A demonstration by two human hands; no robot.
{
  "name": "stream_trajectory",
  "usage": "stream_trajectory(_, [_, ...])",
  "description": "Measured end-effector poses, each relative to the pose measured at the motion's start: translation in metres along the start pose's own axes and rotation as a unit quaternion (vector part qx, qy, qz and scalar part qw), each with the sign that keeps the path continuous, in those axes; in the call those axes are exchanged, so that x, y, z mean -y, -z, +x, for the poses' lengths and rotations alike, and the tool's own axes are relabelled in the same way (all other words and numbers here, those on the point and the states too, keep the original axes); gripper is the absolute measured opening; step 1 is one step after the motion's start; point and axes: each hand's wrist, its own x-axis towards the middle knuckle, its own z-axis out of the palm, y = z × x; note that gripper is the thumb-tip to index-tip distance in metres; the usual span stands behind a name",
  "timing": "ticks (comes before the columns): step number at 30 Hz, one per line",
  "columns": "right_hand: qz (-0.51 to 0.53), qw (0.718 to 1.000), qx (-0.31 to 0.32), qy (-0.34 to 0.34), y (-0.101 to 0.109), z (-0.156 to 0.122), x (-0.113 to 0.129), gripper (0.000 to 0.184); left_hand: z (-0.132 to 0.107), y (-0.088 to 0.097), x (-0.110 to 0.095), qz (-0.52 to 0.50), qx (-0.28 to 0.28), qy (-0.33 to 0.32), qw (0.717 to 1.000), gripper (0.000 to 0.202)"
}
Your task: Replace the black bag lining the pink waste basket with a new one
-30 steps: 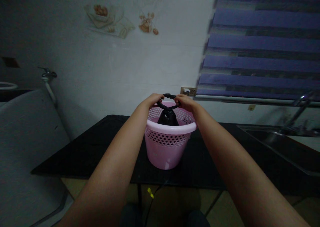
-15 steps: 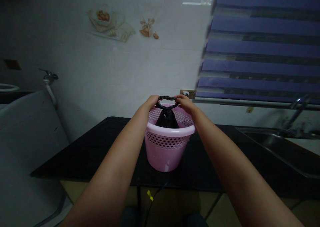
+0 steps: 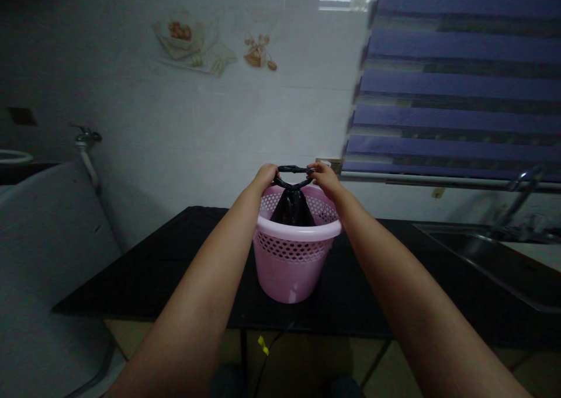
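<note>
A pink perforated basket point(image 3: 293, 255) stands on a black countertop point(image 3: 166, 263). Inside it sits a black plastic bag point(image 3: 293, 206) with its top gathered up. My left hand point(image 3: 266, 176) and my right hand point(image 3: 323, 177) are both closed on the bag's twisted ends, which stretch between them just above the basket's rim. Both forearms reach straight out over the counter's front edge.
A steel sink point(image 3: 495, 252) with a tap point(image 3: 519, 196) lies at the right. A purple striped blind point(image 3: 456, 82) hangs above it. At the left are a grey rounded object point(image 3: 44, 258), a wall tap point(image 3: 85, 136) and white wall tiles point(image 3: 210, 106). A cable point(image 3: 267, 342) hangs under the counter.
Both hands have risen slightly with the bag's ends and kept their grip. The view has shifted a little; the basket stays in place.
</note>
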Motion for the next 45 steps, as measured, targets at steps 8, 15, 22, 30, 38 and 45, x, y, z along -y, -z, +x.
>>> stream_trajectory(8, [0.012, 1.000, -0.016, 0.018, -0.003, 0.007, -0.003, 0.029, 0.017, -0.005, -0.004, 0.013, -0.066, -0.032, 0.997, 0.022])
stream_trajectory(15, [0.019, 0.999, -0.031, 0.018, -0.006, 0.007, 0.006, 0.024, 0.016, -0.005, -0.009, 0.006, -0.092, -0.059, 0.994, 0.016])
stream_trajectory(22, [-0.009, 0.999, -0.036, 0.004, -0.004, 0.014, 0.007, 0.025, 0.012, -0.007, -0.019, 0.011, -0.091, -0.053, 0.994, 0.017])
stream_trajectory(30, [-0.043, 0.999, -0.005, 0.011, -0.003, 0.014, 0.018, 0.027, 0.009, 0.000, -0.022, 0.021, -0.108, -0.042, 0.993, 0.016])
stream_trajectory(38, [-0.093, 0.994, 0.015, 0.047, 0.004, 0.016, 0.028, 0.026, 0.012, 0.003, -0.030, 0.024, -0.115, -0.035, 0.992, 0.018])
stream_trajectory(45, [-0.116, 0.991, 0.031, 0.056, 0.012, 0.018, 0.033, 0.022, 0.013, 0.004, -0.038, 0.032, -0.103, -0.048, 0.993, 0.021])
